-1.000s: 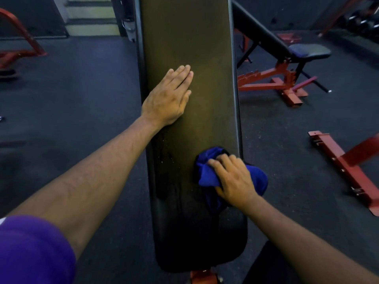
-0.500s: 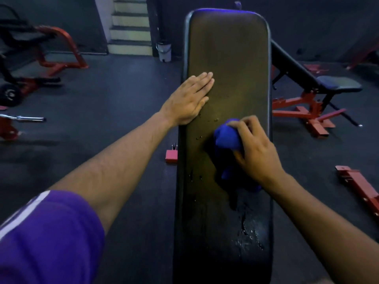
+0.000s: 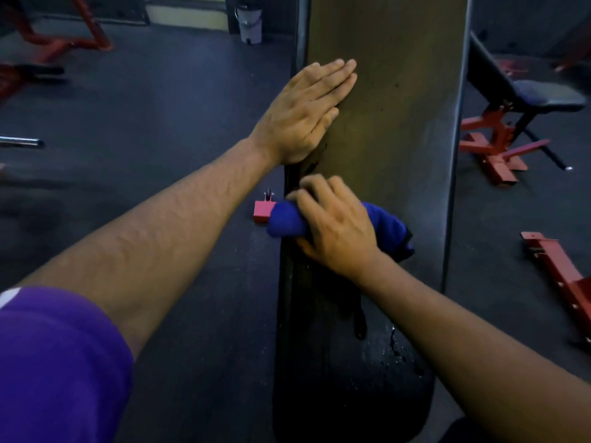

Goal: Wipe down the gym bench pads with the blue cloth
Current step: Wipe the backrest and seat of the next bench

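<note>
- Half a second before, the right hand (image 3: 335, 228) had gripped the blue cloth (image 3: 287, 222) near the right edge of the bench pad (image 3: 393, 123); by this moment it had carried the cloth across to the pad's left edge.
- The cloth lay bunched, one end hanging past the left edge, the other end showing behind the hand toward the pad's middle.
- The right hand's fingers were curled over the cloth, pressing it down onto the pad.
- The left hand (image 3: 307, 113) stayed flat on the pad near its left edge, further up than the cloth, fingers straight and held together, holding nothing.
- Wet streaks and droplets (image 3: 395, 346) showed on the dark near end of the pad.
- A small red foot (image 3: 263, 212) of the frame sat on the floor just beside the cloth's overhanging end.
</note>
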Demonstrator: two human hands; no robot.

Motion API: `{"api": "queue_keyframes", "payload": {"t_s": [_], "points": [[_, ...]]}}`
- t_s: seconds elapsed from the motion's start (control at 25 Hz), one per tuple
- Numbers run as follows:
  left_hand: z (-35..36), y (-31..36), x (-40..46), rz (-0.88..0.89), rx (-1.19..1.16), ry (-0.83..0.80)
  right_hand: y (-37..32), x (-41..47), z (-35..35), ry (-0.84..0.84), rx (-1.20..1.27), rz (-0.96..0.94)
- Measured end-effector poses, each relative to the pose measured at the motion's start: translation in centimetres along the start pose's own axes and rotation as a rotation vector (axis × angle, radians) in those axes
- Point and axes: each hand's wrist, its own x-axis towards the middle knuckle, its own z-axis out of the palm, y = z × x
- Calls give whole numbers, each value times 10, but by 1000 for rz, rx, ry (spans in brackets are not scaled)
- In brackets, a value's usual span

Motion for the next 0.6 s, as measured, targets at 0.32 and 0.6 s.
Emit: {"api": "queue_keyframes", "payload": {"t_s": [0.32, 0.6], "points": [[-14, 15, -3, -62, 55, -67, -45, -69, 0, -342, 141, -259], [-17, 23, -6, -122, 24, -71, 12, 8, -55, -78, 149, 49]]}}
